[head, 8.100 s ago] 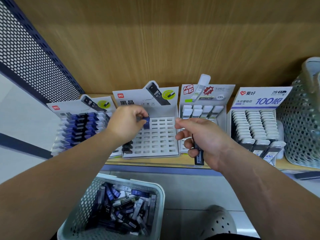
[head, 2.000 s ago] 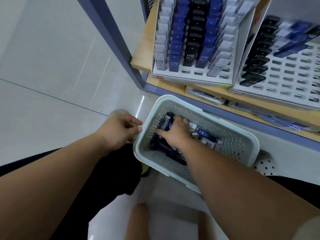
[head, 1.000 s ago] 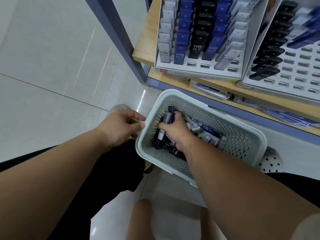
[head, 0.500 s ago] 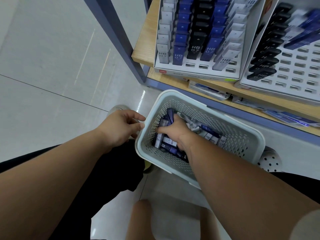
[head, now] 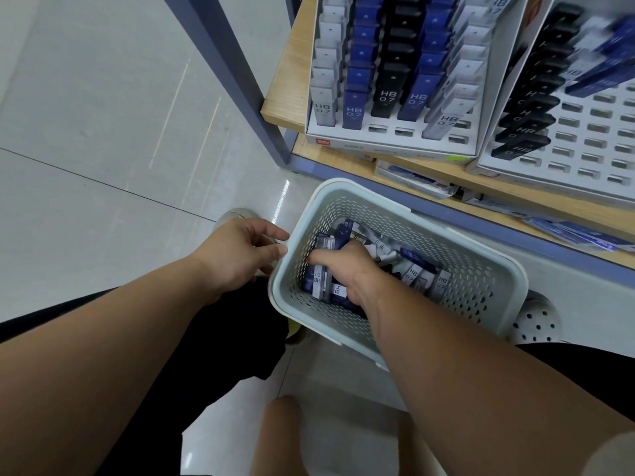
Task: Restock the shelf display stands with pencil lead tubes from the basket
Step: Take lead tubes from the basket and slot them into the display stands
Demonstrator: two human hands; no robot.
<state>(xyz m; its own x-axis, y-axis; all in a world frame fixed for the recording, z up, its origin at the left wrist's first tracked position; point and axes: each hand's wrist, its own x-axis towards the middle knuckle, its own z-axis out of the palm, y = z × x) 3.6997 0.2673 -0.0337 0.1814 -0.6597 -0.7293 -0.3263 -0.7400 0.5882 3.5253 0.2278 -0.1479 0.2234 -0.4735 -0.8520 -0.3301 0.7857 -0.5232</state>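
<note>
The basket (head: 359, 190) stands on the floor (head: 103, 132) just below the front edge of the shelf (head: 285, 97), near its left corner, with loose pencil lead tubes (head: 412, 273) heaped inside. The right hand (head: 343, 269) reaches down into the heap, thumb stretched left beside a clear tube (head: 321, 273); its fingers curl out of sight, so whether they grip anything cannot be told. The left hand (head: 237, 255) is loosely spread, fingertips at the basket's left wall. On the shelf, the left display stand (head: 388, 146) holds grey, blue and black columns, and the right display stand (head: 584, 142) shows many bare slots.
</note>
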